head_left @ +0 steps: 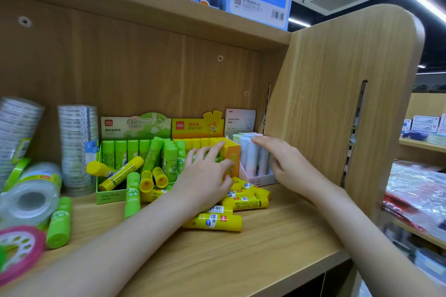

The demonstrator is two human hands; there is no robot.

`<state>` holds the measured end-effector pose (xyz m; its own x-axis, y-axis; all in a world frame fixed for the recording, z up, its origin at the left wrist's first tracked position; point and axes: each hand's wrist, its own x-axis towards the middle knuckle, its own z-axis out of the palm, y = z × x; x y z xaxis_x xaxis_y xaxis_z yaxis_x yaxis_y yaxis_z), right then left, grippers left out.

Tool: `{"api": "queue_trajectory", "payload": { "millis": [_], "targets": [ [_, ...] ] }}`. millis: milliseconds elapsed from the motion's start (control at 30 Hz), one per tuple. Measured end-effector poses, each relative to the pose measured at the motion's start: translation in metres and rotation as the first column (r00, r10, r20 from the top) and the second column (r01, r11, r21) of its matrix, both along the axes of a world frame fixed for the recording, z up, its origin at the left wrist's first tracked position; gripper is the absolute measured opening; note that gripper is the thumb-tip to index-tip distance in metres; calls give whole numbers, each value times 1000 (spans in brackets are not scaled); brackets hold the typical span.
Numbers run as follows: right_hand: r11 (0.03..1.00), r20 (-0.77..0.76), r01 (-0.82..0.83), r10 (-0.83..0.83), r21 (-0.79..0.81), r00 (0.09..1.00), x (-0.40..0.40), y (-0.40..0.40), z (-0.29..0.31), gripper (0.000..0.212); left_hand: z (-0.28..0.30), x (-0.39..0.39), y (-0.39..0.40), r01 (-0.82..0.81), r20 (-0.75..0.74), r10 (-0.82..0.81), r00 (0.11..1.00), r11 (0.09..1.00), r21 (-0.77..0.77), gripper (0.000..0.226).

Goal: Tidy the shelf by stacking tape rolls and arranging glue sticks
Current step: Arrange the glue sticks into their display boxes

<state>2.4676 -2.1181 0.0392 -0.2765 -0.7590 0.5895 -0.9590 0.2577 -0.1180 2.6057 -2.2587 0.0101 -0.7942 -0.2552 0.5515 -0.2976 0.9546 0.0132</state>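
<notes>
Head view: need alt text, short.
A person's left hand rests on the yellow glue-stick box while the right hand touches pastel glue sticks on a wooden shelf. Loose yellow sticks lie in front; tape stacks stand left.

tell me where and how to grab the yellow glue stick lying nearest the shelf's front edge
Probably pinch the yellow glue stick across the middle of its barrel, coming down from above. It lies flat and crosswise on the wooden shelf, with its front side clear but other yellow sticks crowding close behind it.
</notes>
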Motion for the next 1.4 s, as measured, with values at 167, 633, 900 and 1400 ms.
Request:
{"api": "queue_trajectory", "payload": {
  "millis": [167, 633, 900, 1400],
  "targets": [
    [968, 174, 21, 23, -249, 984, 9, 15, -1, 52, 4, 4, 1, 28, -130, -30, 991, 999, -17, 59],
    [977, 110, -205, 198, 52, 974, 122, 16, -42, 29, 16, 88, 1, 128, -147, -106, 983, 981, 149, 52],
    [964, 263, -265, 255, 3, 931, 131, -13, -41, 26, -7, 149, -20, 58, 177, -34, 984, 990, -128, 69],
    [900, -186, 98, -19, 425, 982, 71, -78, 11, 43, -9, 125, -27, -12, 240, 55, 969, 984, -177, 95]
  ]
}}
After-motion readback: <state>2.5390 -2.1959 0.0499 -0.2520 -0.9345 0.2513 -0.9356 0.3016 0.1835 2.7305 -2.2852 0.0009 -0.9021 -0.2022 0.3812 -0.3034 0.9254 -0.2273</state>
